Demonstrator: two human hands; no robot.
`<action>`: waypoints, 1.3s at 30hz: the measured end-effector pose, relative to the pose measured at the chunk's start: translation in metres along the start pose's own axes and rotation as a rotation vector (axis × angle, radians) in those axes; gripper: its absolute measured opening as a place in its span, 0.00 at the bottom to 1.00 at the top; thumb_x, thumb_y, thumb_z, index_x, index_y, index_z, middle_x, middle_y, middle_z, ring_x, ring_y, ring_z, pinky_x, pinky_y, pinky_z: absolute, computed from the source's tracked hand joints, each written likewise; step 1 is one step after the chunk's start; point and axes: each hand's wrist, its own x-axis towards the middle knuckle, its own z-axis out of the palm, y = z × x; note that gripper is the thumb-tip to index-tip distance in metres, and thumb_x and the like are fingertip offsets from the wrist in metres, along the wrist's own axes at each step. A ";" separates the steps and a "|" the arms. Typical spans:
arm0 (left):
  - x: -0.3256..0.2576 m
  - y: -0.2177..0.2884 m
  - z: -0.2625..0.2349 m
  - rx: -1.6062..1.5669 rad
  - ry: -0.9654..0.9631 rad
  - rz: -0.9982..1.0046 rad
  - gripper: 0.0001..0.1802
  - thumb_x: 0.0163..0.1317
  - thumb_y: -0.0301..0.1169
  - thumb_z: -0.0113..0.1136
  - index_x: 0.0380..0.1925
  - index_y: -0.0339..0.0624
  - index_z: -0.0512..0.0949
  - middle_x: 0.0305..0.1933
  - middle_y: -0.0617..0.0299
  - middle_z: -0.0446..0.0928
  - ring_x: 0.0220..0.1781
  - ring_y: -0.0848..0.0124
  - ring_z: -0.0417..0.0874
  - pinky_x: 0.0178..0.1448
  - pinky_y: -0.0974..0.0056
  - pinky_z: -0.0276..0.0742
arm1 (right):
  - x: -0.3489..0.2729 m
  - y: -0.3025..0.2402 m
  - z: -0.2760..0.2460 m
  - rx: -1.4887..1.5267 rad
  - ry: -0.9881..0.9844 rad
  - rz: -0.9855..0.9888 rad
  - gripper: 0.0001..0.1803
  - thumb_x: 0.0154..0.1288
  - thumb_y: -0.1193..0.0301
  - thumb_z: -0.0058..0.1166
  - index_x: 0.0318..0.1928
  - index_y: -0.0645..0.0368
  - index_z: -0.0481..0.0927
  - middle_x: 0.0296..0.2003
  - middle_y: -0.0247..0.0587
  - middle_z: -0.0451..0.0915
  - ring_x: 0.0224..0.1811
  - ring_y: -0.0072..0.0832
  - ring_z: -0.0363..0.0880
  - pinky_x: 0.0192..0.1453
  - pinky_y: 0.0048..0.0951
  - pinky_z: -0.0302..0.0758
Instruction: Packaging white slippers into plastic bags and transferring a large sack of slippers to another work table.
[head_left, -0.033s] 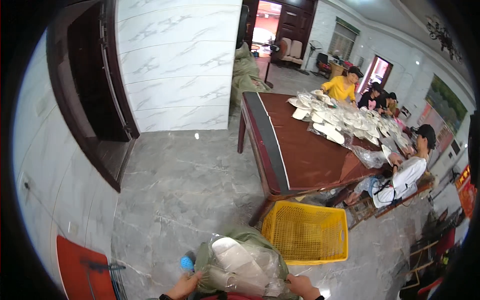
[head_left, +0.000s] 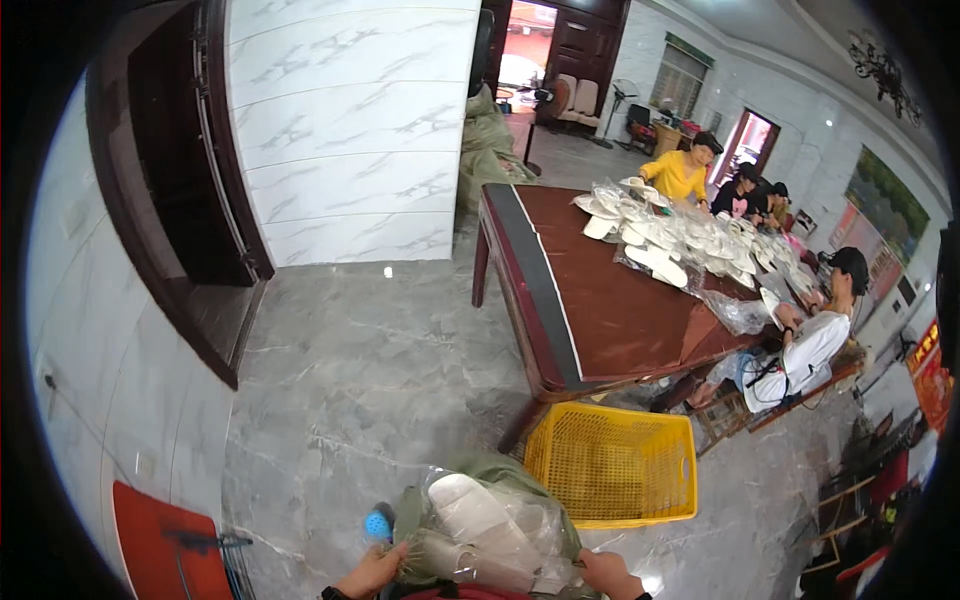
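Observation:
At the bottom of the view, a green woven sack (head_left: pixel 410 508) stands with its mouth spread. White slippers (head_left: pixel 468 505) wrapped in clear plastic fill it to the top. My left hand (head_left: pixel 374 570) grips the sack's left rim, its fingers closed on the cloth. On the opposite side my right hand (head_left: pixel 608 573) is closed on the right rim. Just left of the sack, a blue shoe (head_left: pixel 378 526) with light dots shows on the floor.
A yellow plastic crate (head_left: pixel 610 515) sits right of the sack, beside the brown table (head_left: pixel 625 320). Bagged white slippers (head_left: pixel 655 262) are heaped on the table, where several people work. A red chair (head_left: pixel 170 540) is at lower left; a dark door (head_left: pixel 190 150) stands beyond.

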 end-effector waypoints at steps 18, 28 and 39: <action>0.204 0.162 -0.155 0.143 -0.545 0.215 0.24 0.64 0.49 0.51 0.24 0.37 0.76 0.23 0.69 0.71 0.26 0.78 0.67 0.30 0.69 0.64 | 0.108 -0.204 0.003 -0.037 0.015 0.499 0.11 0.58 0.66 0.52 0.38 0.58 0.75 0.25 0.57 0.78 0.29 0.55 0.76 0.32 0.49 0.73; 0.290 0.228 -0.141 0.164 -0.462 0.277 0.22 0.66 0.46 0.49 0.26 0.38 0.76 0.24 0.71 0.71 0.27 0.80 0.66 0.30 0.70 0.64 | 0.215 -0.132 0.019 -0.056 0.112 0.548 0.09 0.52 0.66 0.53 0.32 0.55 0.74 0.22 0.52 0.79 0.26 0.51 0.78 0.33 0.49 0.75; 0.418 0.282 -0.115 0.212 -0.493 0.052 0.22 0.65 0.50 0.50 0.26 0.42 0.76 0.24 0.70 0.71 0.27 0.77 0.68 0.32 0.71 0.63 | 0.355 -0.087 -0.012 0.022 0.083 0.693 0.10 0.51 0.67 0.51 0.36 0.52 0.77 0.29 0.51 0.80 0.33 0.51 0.79 0.40 0.48 0.75</action>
